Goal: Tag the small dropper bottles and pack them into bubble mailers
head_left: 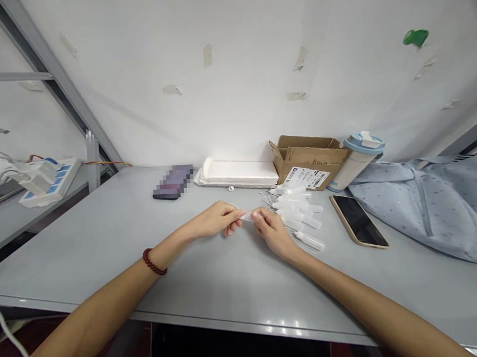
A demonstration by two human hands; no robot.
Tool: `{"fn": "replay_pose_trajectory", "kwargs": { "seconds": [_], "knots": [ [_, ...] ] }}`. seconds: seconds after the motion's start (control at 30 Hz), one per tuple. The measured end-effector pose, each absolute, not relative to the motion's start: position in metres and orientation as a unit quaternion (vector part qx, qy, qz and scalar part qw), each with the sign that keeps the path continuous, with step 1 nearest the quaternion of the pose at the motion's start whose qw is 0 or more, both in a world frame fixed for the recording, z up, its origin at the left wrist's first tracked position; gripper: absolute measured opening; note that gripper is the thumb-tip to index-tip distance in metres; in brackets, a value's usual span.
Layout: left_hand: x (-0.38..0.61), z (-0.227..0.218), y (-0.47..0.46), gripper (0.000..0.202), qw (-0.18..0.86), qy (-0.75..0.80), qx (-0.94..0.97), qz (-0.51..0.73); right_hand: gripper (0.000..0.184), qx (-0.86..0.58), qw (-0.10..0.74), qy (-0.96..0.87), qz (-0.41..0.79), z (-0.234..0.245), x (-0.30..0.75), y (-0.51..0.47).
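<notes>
My left hand [223, 220], with a dark red beaded bracelet on its wrist, is closed in a pinch above the grey table. My right hand [274, 231] pinches from the other side, its fingertips close to those of the left. Between them shows a small translucent whitish plastic piece [247, 216], held by both hands; its exact kind is mostly hidden by my fingers. Just right of my right hand lie several translucent white plastic tubes [307, 222] with thin pale strands at their left ends. A small white ring-like piece [231, 188] lies beyond my hands.
A stack of white flat boxes [240, 172] and an open cardboard box [311, 158] stand by the wall. Nearby are a blue-lidded cup [352, 164], a phone [358, 220], a pale blue cloth bag [424, 211] and a pixelated dark device [172, 183]. A power strip [55, 183] lies left.
</notes>
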State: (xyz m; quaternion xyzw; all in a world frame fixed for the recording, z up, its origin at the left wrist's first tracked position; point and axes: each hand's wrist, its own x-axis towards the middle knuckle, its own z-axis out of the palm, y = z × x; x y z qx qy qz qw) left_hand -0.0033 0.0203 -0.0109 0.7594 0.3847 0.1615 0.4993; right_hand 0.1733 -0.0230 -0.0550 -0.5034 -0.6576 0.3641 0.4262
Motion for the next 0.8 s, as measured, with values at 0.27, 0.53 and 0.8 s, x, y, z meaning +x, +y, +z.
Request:
{"fn": "replay_pose_trajectory", "kwargs": {
  "seconds": [0.27, 0.53, 0.8],
  "knots": [
    [-0.003, -0.012, 0.017, 0.036, 0.361, 0.369, 0.83, 0.213, 0.043, -0.494, 0.427, -0.645, 0.398, -0.055, 0.175, -0.02],
    [-0.004, -0.013, 0.023, 0.035, 0.275, 0.326, 0.875, 0.229, 0.045, -0.503, 0.426, -0.646, 0.385, -0.057, 0.174, -0.019],
    [-0.007, -0.03, 0.056, 0.036, 0.075, 0.446, 0.863, 0.226, 0.036, -0.578, 0.397, -0.709, 0.079, -0.025, 0.208, -0.01]
  ]
}}
